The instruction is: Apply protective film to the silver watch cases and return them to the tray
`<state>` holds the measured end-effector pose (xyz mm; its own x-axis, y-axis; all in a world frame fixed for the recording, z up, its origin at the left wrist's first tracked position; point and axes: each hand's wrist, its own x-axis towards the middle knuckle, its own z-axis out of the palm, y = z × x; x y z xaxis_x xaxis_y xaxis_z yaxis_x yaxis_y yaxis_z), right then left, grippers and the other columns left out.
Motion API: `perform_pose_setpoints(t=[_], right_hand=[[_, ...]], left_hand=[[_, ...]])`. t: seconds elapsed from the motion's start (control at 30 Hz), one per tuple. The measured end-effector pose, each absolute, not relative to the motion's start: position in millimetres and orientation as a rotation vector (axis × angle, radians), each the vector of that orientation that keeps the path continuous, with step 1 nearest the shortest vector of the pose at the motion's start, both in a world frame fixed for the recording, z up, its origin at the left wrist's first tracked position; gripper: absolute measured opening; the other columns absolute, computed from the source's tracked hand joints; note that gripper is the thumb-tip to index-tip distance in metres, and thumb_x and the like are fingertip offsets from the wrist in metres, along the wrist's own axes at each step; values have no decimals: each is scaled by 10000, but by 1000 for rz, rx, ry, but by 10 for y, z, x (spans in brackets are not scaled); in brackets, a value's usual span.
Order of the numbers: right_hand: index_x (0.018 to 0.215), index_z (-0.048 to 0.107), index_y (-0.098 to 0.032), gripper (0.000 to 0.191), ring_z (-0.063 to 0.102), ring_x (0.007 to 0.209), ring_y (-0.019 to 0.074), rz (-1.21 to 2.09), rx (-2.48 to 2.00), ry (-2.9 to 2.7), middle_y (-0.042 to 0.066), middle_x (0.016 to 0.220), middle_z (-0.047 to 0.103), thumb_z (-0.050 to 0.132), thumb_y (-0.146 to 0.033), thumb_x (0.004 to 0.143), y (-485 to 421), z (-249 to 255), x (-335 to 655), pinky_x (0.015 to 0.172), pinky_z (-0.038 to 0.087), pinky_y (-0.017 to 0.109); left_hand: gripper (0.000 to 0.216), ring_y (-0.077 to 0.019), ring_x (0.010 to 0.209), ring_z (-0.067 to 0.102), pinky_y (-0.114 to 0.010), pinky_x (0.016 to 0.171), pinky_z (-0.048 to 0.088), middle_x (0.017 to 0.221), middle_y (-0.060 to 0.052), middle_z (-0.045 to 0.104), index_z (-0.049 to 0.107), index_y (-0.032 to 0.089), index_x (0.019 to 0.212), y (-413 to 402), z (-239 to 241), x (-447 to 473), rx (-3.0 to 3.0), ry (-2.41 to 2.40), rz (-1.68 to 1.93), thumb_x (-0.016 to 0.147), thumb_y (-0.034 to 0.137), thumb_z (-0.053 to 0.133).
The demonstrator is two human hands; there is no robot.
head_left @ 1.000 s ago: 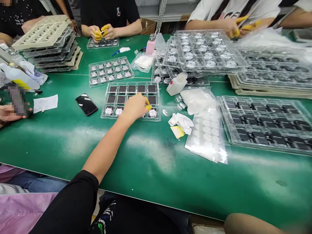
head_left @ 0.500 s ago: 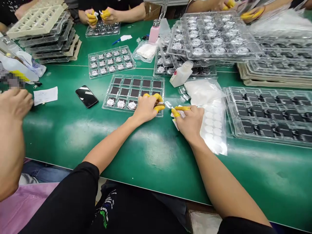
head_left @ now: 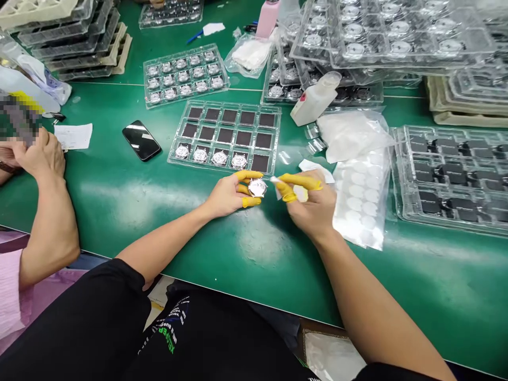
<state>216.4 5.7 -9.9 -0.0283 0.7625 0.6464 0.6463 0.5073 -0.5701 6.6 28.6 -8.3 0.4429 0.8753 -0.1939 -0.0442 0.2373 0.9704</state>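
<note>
My left hand (head_left: 234, 194), in yellow finger cots, grips a round silver watch head (head_left: 257, 188) by its edge, its pale dial facing up. It is just in front of a clear tray (head_left: 171, 157). That tray's front row holds several watch heads, and its front right slot shows only a dark pad. Facing it from the right, my right hand (head_left: 309, 198), also in yellow finger cots, pinches a small white wipe (head_left: 274, 180) close to the watch head. A small gap separates the wipe from the watch. Part of the wipe is hidden by the fingers.
A phone (head_left: 142, 140) lies left of the tray. Sheets of round white stickers (head_left: 355, 203), a white bottle (head_left: 316, 99) and stacked trays (head_left: 456, 180) stand to the right. At the left edge, a co-worker's hand (head_left: 43, 153) rests over the table. Another filled tray (head_left: 148, 99) lies behind.
My left hand has drawn back from the tray's right end toward me, and the watch head now shows clearly in its fingers. The view has tilted downward. The co-worker's arm has shifted.
</note>
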Motion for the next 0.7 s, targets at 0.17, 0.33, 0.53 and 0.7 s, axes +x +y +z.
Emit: perform_pose_setpoints(t=[0.17,0.33,0.53,0.7], right_hand=[[934,743,-263,109,593,800,214,188,-1122,-1900,44,824,710,642,-302,944,-20,-101,1873,741,440,395],[895,753,-258,111,581,801,212,165,-1175,-1871,44,808,703,662,-307,935,-7,-102,1910,749,439,401],[841,741,-252,92,541,724,188,146,-1156,-1814,27,757,640,732,-332,886,-13,-38,2078,688,421,379],[867,747,-239,32,533,741,182,172,-1069,-1891,28,792,644,730,-262,881,13,-78,2042,678,397,363]], left_hand=[[607,-142,897,725,-285,854,611,1097,-74,753,674,159,1207,265,-148,95,1152,815,726,630,75,845],[641,-128,829,716,-259,790,603,1025,-61,757,671,164,1232,240,-117,96,1178,865,736,626,113,871],[608,-65,695,634,-181,644,525,919,-35,722,661,144,1245,239,-34,94,1225,973,740,663,118,838],[585,-54,666,625,-171,637,517,863,-7,703,681,128,1204,221,-32,98,1241,979,692,640,109,837]])
